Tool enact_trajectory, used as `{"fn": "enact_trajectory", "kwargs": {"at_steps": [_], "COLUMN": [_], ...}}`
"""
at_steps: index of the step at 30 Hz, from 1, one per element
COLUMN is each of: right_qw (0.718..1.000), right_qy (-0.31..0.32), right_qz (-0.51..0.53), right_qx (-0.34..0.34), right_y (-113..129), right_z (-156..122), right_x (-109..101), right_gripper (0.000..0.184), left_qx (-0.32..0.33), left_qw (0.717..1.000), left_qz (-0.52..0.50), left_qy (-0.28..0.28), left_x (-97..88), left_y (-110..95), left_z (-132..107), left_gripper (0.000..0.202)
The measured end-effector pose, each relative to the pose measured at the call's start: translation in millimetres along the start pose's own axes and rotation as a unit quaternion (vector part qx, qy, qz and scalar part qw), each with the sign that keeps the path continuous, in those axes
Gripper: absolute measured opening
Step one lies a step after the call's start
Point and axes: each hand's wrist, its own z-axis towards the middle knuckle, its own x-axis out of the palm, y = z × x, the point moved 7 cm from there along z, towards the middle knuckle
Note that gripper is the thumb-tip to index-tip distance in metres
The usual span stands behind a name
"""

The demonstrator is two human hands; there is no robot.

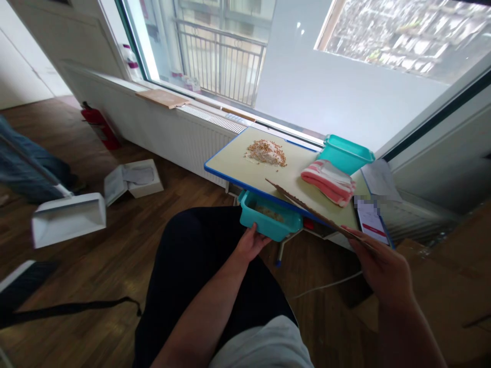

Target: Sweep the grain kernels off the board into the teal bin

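My left hand (252,242) grips the near side of a teal plastic bin (258,223), held just below the front edge of a small table (222,162). Some pale, loose material lies on the bin's bottom. In my right hand (383,261) is a thin piece of cardboard (312,208), seen nearly edge-on, its far end over the tabletop. A heap of white grains or powder mixed with orange-brown kernels (266,153) rests toward the table's far left. Right of it lies a folded pink-and-white towel (330,182), touching a second teal bin (345,154).
A phone (372,222) lies at the table's right end. Behind the table run a radiator (192,130) and a window. On the floor to the left are an open white box (144,179), a dustpan (69,219), a brush (28,281) and a fire extinguisher (100,125). Another person's leg (32,161) shows there.
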Motion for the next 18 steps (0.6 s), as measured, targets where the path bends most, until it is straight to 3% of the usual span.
{"fn": "enact_trajectory", "kwargs": {"at_steps": [3, 10, 18], "right_qw": [1.000, 0.999, 0.999], "right_qy": [-0.001, 0.040, 0.014], "right_qz": [0.009, 0.005, 0.028], "right_qx": [0.017, -0.032, 0.026], "right_y": [1, 1, 2], "right_z": [-1, -1, -2], "right_x": [0, -9, -9], "right_gripper": [0.024, 0.026, 0.024], "left_qx": [-0.006, -0.007, -0.007], "left_qw": [1.000, 1.000, 1.000], "left_qz": [0.010, 0.007, 0.010], "left_qy": [-0.002, -0.005, -0.005], "left_x": [-7.1, -12.3, -10.6], "left_y": [-3, -5, -6], "left_z": [3, 8, 5], "left_gripper": [0.053, 0.049, 0.051]}}
